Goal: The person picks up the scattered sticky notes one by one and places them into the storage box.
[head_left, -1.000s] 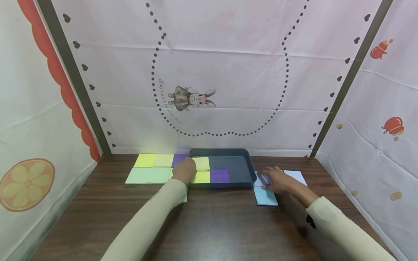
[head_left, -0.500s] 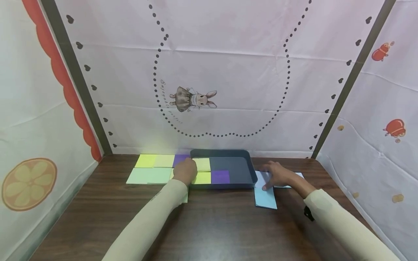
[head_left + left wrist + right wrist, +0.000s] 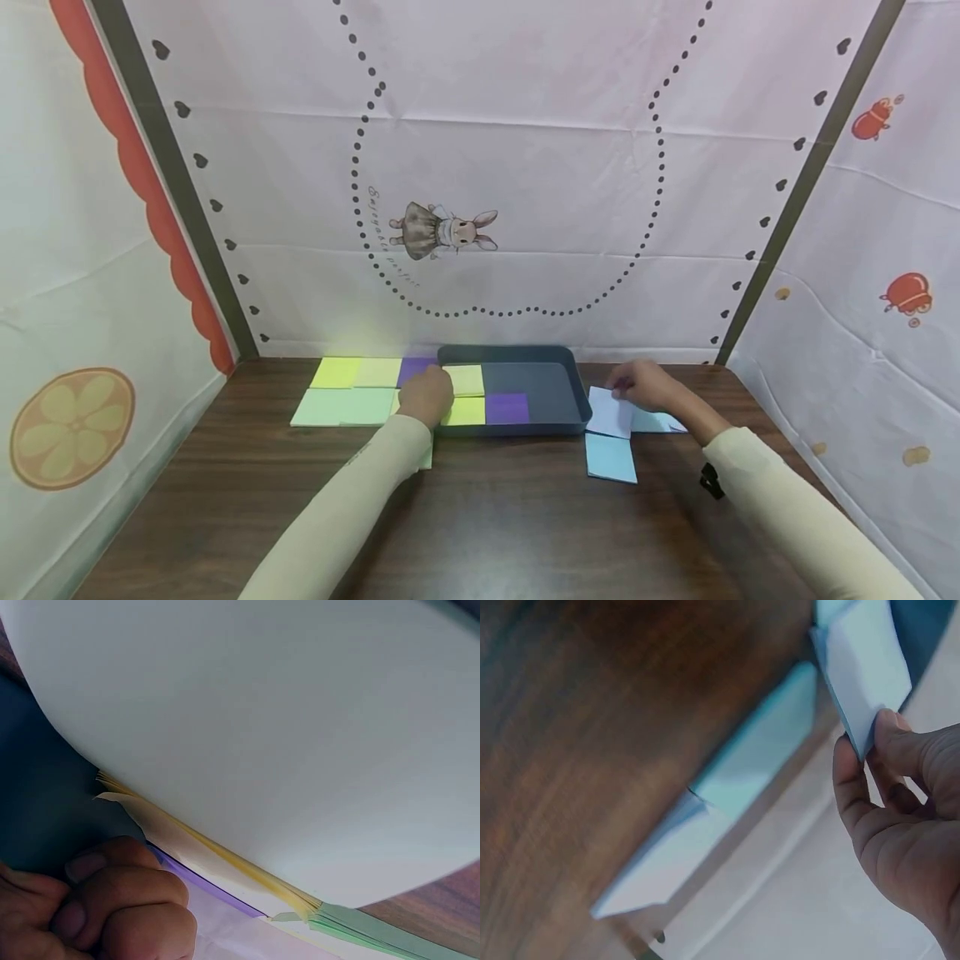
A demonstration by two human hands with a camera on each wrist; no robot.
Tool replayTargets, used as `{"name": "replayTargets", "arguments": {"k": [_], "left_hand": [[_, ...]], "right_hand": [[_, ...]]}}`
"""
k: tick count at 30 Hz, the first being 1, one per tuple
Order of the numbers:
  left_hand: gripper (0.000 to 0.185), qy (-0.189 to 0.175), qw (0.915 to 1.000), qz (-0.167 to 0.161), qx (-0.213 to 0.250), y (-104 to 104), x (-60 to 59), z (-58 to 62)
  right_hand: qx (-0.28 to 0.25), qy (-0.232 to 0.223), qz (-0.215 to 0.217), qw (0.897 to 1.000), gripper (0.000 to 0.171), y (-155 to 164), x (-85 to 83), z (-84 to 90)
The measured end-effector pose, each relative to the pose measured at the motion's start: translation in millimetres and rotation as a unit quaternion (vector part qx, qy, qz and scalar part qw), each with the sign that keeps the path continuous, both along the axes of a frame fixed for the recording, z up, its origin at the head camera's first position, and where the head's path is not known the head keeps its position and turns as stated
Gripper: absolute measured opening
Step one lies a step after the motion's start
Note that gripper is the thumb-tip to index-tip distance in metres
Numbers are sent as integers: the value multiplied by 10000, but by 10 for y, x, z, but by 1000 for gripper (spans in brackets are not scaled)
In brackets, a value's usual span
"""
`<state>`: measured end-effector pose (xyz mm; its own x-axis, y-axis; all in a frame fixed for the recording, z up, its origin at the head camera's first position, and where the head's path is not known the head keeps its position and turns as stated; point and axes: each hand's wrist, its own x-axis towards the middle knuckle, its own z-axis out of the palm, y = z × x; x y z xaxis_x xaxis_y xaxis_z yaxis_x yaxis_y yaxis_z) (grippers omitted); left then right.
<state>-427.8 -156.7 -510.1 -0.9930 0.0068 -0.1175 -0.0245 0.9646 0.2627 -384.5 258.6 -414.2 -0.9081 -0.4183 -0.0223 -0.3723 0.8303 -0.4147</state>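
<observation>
- From the head view, we see the right hand (image 3: pixel 647 387) lifting a pale lavender sheet (image 3: pixel 611 412) just beside the right wall of the dark tray (image 3: pixel 577 400), above a light blue pad (image 3: pixel 611 457) lying on the tabletop (image 3: pixel 487 517). The left hand (image 3: pixel 426 396) sits curled at the tray's left edge, over the yellow pads (image 3: pixel 467 393) there, with a purple pad (image 3: pixel 507 407) beside them in the tray. More green and yellow pads (image 3: pixel 341 404) lie to the left on the tabletop.
- At the left wrist, we see the fingers (image 3: pixel 112 896) curled into a loose fist against a stack of paper (image 3: pixel 225 877) with yellow, purple and green edges; we cannot tell whether they pinch any sheet.
- At the right wrist, thumb and fingers (image 3: pixel 889 750) pinch the pale sheet (image 3: pixel 862 667) by its near edge, raised off the tabletop.
- We judge the sheet very light, thin and floppy, easily creased; a gentle pinch at an edge or corner suits it.
</observation>
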Motion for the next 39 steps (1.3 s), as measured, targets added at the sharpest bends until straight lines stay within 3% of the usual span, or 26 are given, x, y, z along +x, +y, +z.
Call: {"name": "replayTargets", "arguments": {"k": [12, 20, 30, 39], "left_hand": [[37, -33, 10000, 14, -40, 44, 43, 19], [45, -34, 9999, -45, -122, 57, 24, 3], [38, 92, 9999, 41, -60, 28, 13, -3], [43, 64, 9999, -7, -154, 21, -11, -17]], "right_hand": [[113, -241, -386, 9989, 10, 194, -2, 404], [-169, 191, -253, 9994, 12, 190, -37, 760], [-277, 299, 69, 9991, 11, -278, -44, 738], [-27, 446, 297, 9986, 17, -689, -42, 659]]}}
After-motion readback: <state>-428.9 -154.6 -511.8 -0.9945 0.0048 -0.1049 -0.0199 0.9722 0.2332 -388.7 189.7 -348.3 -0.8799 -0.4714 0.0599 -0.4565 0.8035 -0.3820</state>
